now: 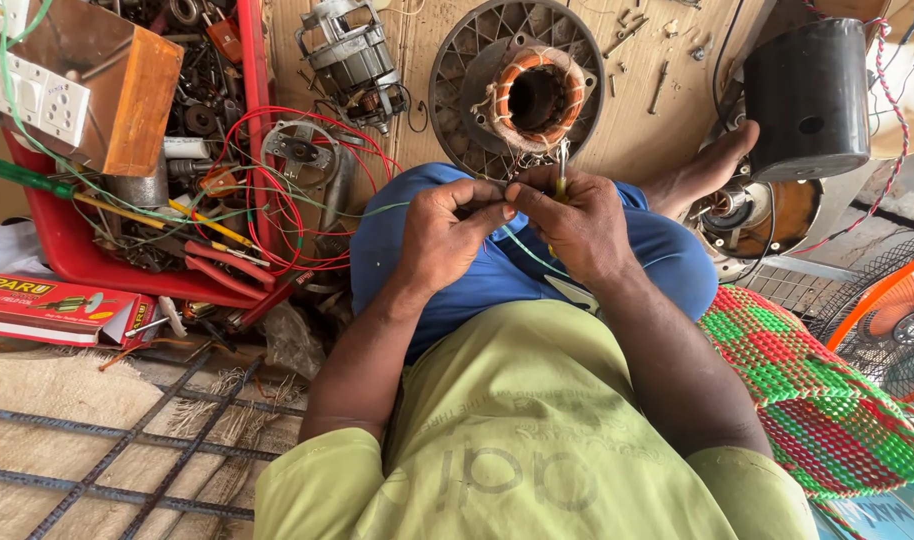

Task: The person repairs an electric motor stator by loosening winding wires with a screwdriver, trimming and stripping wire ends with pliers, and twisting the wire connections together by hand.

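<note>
Thin green wire (pixel 522 250) pinched between both hands, above the blue-clad knee (pixel 667 260). Left hand (pixel 447 235) closed, fingertips gripping the wire end. Right hand (pixel 577 225) closed around the wire and a small yellow-handled tool (pixel 561 180). Just beyond the hands, fan stator with copper winding (pixel 530 95). Left of the left hand, red tray (pixel 67 250) with tangled red wires (pixel 277 200).

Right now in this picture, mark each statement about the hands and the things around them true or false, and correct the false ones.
1. Both hands meet over the blue-clad knee. True.
2. The left hand pinches a thin green wire. True.
3. The right hand is empty. False: it grips a small yellow-handled tool.
4. The red tray lies to the person's right. False: it lies to the left.
5. The wound stator rests on the wooden board. True.
</note>
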